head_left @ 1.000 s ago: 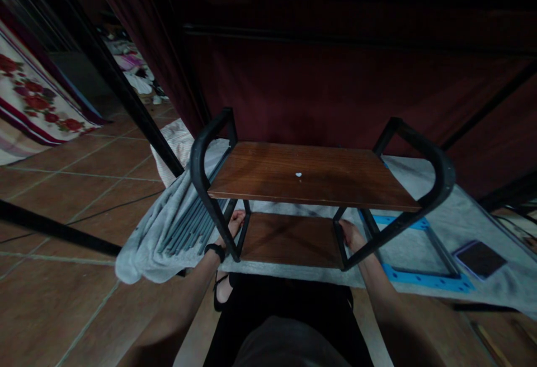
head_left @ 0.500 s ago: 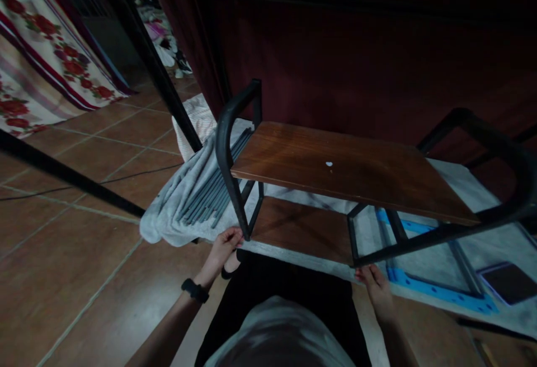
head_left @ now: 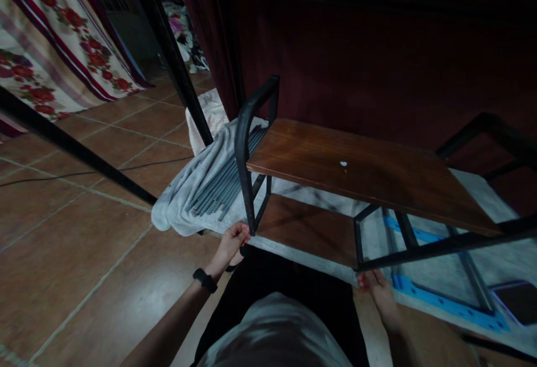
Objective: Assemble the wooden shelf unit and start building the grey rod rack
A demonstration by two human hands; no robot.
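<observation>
In front of me stands a small two-tier shelf rack with brown wooden boards (head_left: 377, 177) and a black tubular frame (head_left: 243, 149). A small white heart-shaped mark (head_left: 343, 164) shows on the upper board. My left hand (head_left: 235, 239), a dark band on its wrist, is closed in a pinch at the frame's front left bottom corner. At the front right bottom corner, the curled fingers of my right hand (head_left: 375, 284) grip the frame from below; their tips are partly hidden. Beneath the rack lies a grey cloth (head_left: 176, 205) over the low bench.
A bundle of thin grey rods (head_left: 222, 185) lies on the cloth at left. Blue perforated strips (head_left: 453, 302) and a phone (head_left: 517, 302) are on the right. A black pole (head_left: 79, 149) slants across the left, above the tiled floor (head_left: 75, 266). Dark red fabric (head_left: 356, 65) hangs behind.
The whole view has shifted, so the rack and hands appear slightly farther right. Both hands stay at the same bottom corners of the rack.
</observation>
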